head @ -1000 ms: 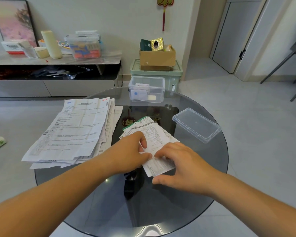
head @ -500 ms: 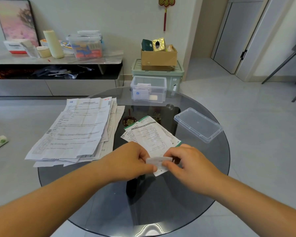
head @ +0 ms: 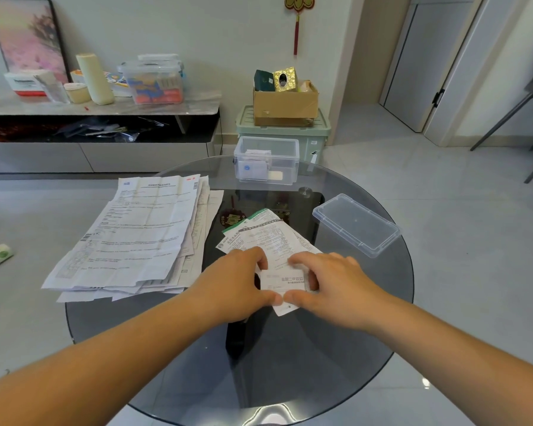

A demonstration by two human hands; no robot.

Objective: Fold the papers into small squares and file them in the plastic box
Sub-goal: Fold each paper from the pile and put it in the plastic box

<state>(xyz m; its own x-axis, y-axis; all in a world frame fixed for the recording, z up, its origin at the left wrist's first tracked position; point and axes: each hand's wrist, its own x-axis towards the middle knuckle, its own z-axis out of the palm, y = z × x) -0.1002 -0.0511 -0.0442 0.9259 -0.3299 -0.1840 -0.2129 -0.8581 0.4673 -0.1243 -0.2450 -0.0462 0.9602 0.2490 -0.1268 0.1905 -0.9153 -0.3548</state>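
The left hand (head: pixel 237 284) and the right hand (head: pixel 336 287) both pinch a partly folded leaflet (head: pixel 285 282) with curled fingers (head: pixel 302 259), near the middle of the glass bench (head: pixel 290 364). The open plastic box (head: pixel 266 162) stands at the far edge of the bench.

Creased matt paper sheets (head: pixel 136 232) lie on a glossy smoked-glass table (head: pixel 336 348), near a clear plastic box (head: pixel 266 162).

two bare arms, nothing worn
left hand (head: pixel 237 285) and right hand (head: pixel 336 289) uncovered; both forearms bare right to the frame edge.
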